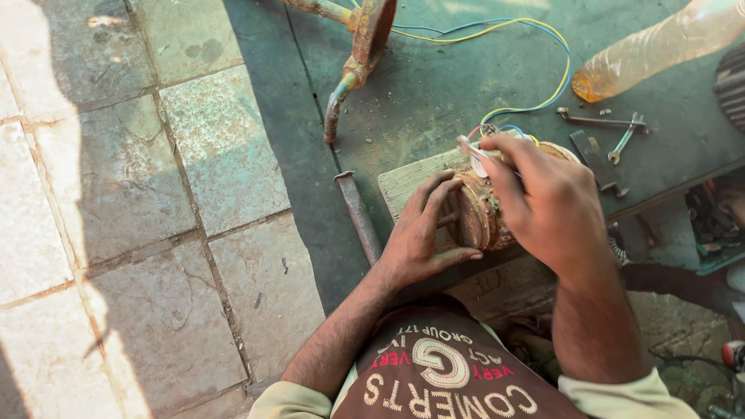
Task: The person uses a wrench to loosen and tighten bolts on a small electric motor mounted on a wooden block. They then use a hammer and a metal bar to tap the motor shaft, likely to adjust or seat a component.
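Here the right hand [543, 198] grips the rusty motor [477, 213], left hand [423, 229] spread against it, spanners [613, 132] beyond.

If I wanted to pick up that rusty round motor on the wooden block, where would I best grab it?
Probably around the round body of the motor, coming from above, as the right hand does. It lies on its side on the wooden block, so its curved flanks are free. Avoid the wires at its far end.

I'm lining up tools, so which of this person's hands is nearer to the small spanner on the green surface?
Right. The right hand grips the rusty motor just left of the spanner; the left hand sits farther left, beyond the motor.
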